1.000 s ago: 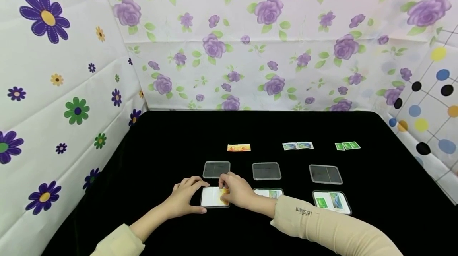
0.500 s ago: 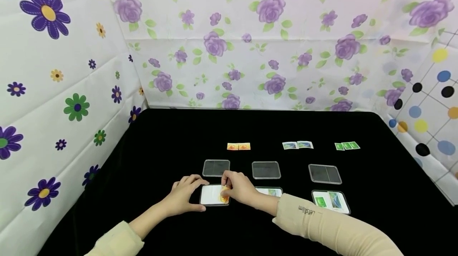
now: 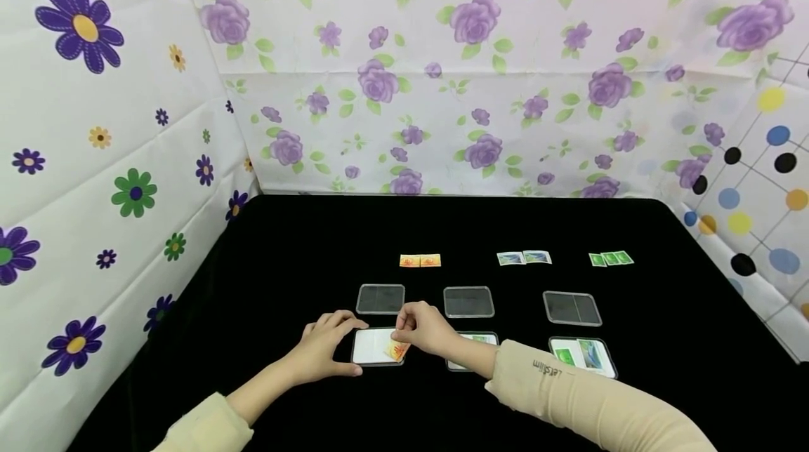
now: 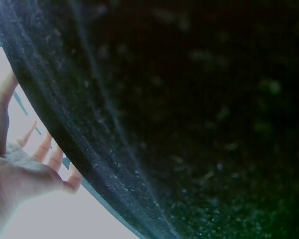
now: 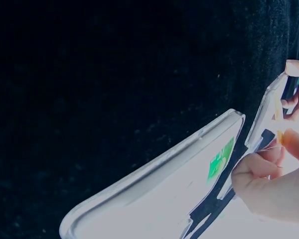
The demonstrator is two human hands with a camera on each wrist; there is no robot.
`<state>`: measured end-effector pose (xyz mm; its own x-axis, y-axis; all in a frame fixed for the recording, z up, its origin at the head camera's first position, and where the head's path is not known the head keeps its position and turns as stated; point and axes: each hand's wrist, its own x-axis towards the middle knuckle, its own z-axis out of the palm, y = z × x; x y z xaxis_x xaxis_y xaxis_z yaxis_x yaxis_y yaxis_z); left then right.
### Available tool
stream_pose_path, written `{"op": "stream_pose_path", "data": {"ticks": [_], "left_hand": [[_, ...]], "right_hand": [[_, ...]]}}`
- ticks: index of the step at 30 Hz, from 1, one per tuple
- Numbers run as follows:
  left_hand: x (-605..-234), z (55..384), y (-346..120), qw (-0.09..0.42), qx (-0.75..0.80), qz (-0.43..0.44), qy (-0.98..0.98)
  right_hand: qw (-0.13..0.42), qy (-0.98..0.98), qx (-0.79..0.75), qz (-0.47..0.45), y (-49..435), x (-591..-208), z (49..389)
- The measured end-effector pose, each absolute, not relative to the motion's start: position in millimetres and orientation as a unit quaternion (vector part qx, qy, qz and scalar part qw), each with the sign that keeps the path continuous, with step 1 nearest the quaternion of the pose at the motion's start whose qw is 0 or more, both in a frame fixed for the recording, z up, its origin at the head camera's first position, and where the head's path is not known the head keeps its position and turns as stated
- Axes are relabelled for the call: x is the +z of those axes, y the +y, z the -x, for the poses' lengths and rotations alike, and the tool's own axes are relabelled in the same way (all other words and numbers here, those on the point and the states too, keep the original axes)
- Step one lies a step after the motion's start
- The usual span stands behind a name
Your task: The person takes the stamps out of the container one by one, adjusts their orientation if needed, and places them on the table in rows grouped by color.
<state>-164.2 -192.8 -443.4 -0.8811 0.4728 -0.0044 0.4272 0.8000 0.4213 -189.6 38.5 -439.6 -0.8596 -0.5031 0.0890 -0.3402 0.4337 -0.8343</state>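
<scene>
My right hand (image 3: 430, 329) pinches a small orange stamp (image 3: 397, 351) between thumb and fingertips. The stamp is tilted over the right part of a clear case with a white insert (image 3: 369, 347). My left hand (image 3: 325, 350) holds that case at its left end, thumb at the near edge and index finger at the far edge. In the left wrist view the left hand (image 4: 25, 169) shows at the left with its fingers spread. The right wrist view shows the pinching fingers beside the case, with the orange stamp (image 5: 280, 138) partly hidden.
A second case (image 3: 456, 366) lies partly under my right forearm. Farther right, a third case (image 3: 576, 348) holds green and blue stamps. Clear plastic lids (image 3: 380, 299) line up behind them. Orange (image 3: 420, 261), blue (image 3: 524, 257) and green (image 3: 610, 258) stamps lie farther back on the black cloth.
My right hand has shifted slightly right and the orange stamp has turned from lying straight along the case's right end to a slant. The left hand stays at the case.
</scene>
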Motion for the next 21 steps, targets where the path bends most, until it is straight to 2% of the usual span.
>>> {"op": "stream_pose_path", "data": {"ticks": [7, 21], "left_hand": [[-443, 163, -193, 0.056, 0.203, -0.236, 0.949], [-444, 164, -192, 0.052, 0.194, -0.23, 0.952]], "right_hand": [[0.088, 0.841, -0.475, 0.243, 41, -439, 192], [0.13, 0.823, -0.512, 0.209, 56, -434, 196]]}}
